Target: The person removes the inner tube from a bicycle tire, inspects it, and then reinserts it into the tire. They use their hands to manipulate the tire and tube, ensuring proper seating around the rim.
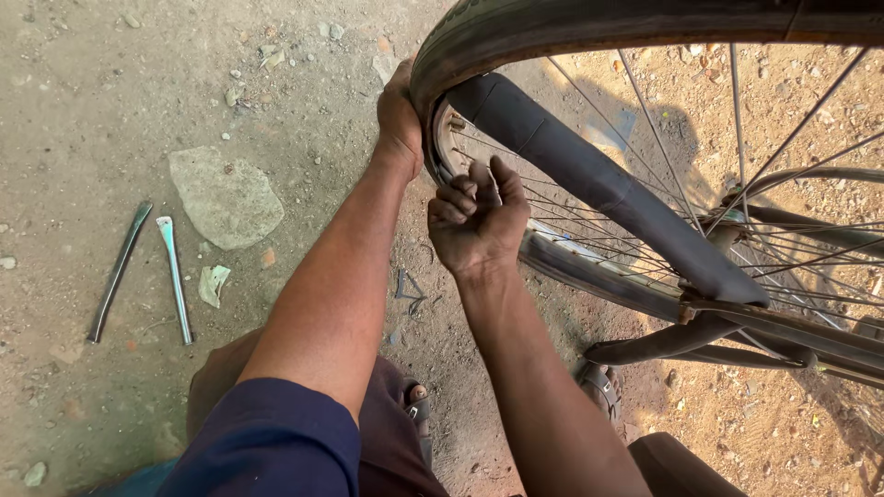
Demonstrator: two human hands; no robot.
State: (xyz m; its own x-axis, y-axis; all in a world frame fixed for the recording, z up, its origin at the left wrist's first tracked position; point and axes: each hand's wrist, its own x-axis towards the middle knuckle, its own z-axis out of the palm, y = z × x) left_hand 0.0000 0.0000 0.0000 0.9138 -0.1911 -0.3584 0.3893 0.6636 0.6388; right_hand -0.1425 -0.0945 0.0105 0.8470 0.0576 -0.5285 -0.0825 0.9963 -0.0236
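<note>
At the wheel's left edge, the tyre (552, 32) is partly peeled off the rim (440, 138), and the inner tube (599, 179) hangs loose across the spokes (773, 156), out there but hidden further round. Left hand (398, 115) is closed over the tyre's edge; right hand (479, 221) is half-curled just beside the rim, holding nothing. Two levers (147, 271) lie unused on the ground (83, 110), well apart; judged midway.
</note>
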